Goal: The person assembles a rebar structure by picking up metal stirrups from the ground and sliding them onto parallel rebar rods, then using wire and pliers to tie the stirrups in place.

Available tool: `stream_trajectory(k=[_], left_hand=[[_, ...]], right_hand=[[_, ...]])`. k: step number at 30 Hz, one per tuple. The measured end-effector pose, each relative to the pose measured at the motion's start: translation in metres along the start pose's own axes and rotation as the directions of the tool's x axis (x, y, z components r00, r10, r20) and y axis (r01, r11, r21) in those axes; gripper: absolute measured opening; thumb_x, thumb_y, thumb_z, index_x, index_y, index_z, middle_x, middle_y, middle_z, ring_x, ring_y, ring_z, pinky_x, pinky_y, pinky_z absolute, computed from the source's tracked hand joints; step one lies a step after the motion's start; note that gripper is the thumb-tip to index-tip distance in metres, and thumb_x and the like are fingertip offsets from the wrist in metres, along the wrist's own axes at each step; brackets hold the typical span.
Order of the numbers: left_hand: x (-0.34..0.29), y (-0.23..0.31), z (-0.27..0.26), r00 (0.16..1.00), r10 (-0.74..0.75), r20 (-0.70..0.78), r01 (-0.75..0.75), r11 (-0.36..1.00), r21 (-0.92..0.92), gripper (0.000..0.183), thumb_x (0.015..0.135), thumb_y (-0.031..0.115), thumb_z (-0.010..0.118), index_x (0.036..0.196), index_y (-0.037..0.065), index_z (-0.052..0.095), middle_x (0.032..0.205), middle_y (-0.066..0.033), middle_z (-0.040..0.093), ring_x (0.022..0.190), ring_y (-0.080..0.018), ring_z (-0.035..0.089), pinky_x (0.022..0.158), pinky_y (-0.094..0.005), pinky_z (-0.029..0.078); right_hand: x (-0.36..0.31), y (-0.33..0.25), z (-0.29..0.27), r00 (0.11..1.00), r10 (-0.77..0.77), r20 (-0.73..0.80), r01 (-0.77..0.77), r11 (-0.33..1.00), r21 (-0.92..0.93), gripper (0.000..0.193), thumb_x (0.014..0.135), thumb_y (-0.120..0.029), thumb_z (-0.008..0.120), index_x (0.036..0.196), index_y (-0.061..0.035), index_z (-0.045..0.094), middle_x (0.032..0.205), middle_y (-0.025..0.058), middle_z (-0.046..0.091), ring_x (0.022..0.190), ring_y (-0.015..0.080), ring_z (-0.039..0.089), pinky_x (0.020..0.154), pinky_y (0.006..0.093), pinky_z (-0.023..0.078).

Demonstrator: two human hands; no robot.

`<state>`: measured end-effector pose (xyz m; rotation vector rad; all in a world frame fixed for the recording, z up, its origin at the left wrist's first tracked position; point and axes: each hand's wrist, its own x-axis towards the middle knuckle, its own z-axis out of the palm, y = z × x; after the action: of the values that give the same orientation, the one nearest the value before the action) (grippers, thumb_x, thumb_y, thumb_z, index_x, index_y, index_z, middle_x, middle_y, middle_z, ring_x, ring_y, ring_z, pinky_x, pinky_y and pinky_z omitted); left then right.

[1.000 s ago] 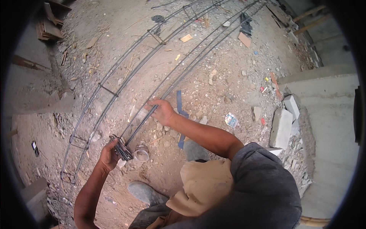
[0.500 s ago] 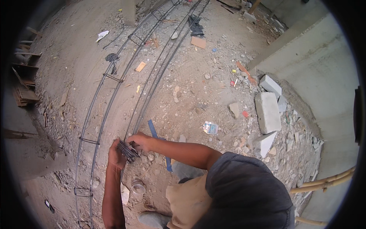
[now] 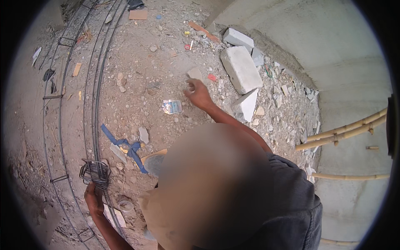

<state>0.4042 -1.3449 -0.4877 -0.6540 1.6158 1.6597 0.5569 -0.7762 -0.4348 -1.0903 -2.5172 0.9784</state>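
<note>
wire stirrup bundle [image 3: 95, 173] gripped in left hand [image 3: 93, 199]; right hand [image 3: 199, 94] loosely curled, grasping nothing, over rubble ground [image 3: 158, 71].

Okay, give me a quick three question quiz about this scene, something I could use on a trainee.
1. True or false: the left hand grips a bundle of bent wire stirrups.
2. What lies nearest the right hand: A, the bamboo poles; B, the small shiny packet; C, the blue strap?
3. What long item runs along the ground on the left?

Key: 1 true. 2 B. 3 the rebar cage.
</note>
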Motion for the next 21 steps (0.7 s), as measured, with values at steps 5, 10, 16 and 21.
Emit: stream_trajectory(k=[5, 10, 16, 21], left_hand=[[-0.031, 0.013, -0.02, 0.987, -0.014, -0.158, 0.125, 0.685, 0.718, 0.047, 0.092, 0.032, 0.063, 0.123, -0.002, 0.056, 0.115, -0.0094, 0.063, 0.104, -0.0204, 0.059, 0.085, -0.0373, 0.047], [-0.086, 0.003, -0.166, 0.989, 0.149, -0.021, 0.0, 0.136, 0.991, 0.047, 0.08, 0.015, 0.072, 0.121, -0.005, 0.057, 0.108, -0.0257, 0.065, 0.095, -0.0359, 0.066, 0.084, -0.0404, 0.052], [-0.173, 0.053, -0.166, 0.972, 0.234, -0.028, -0.036, 0.267, 0.963, 0.044, 0.087, 0.023, 0.067, 0.118, -0.006, 0.057, 0.104, -0.0229, 0.066, 0.091, -0.0312, 0.067, 0.079, -0.0394, 0.053], [-0.33, -0.068, -0.188, 0.87, 0.08, -0.486, 0.313, 0.674, 0.67, 0.047, 0.092, 0.028, 0.064, 0.126, -0.003, 0.055, 0.113, -0.0214, 0.066, 0.103, -0.0296, 0.066, 0.089, -0.0373, 0.052]], right_hand=[[-0.03, 0.158, -0.186, 0.484, 0.63, -0.607, -0.834, 0.543, -0.102, 0.105, 0.063, -0.05, 0.084, 0.135, 0.009, 0.035, 0.133, 0.03, 0.045, 0.125, 0.0395, 0.047, 0.102, 0.0448, 0.042], [-0.014, 0.197, -0.113, 0.648, 0.722, -0.243, -0.747, 0.665, -0.015, 0.124, 0.065, -0.053, 0.082, 0.146, 0.0107, 0.014, 0.147, 0.0223, 0.036, 0.13, 0.0321, 0.041, 0.108, 0.0408, 0.034], [-0.051, 0.185, -0.007, 0.78, 0.615, 0.119, -0.62, 0.785, 0.009, 0.119, 0.066, -0.047, 0.083, 0.147, 0.0076, 0.016, 0.148, 0.0208, 0.034, 0.131, 0.0322, 0.04, 0.107, 0.0426, 0.036], [-0.046, 0.135, 0.035, 0.861, 0.44, 0.254, -0.413, 0.898, -0.154, 0.114, 0.067, -0.042, 0.084, 0.147, 0.0051, 0.018, 0.149, 0.0195, 0.032, 0.131, 0.0323, 0.04, 0.107, 0.044, 0.037]])
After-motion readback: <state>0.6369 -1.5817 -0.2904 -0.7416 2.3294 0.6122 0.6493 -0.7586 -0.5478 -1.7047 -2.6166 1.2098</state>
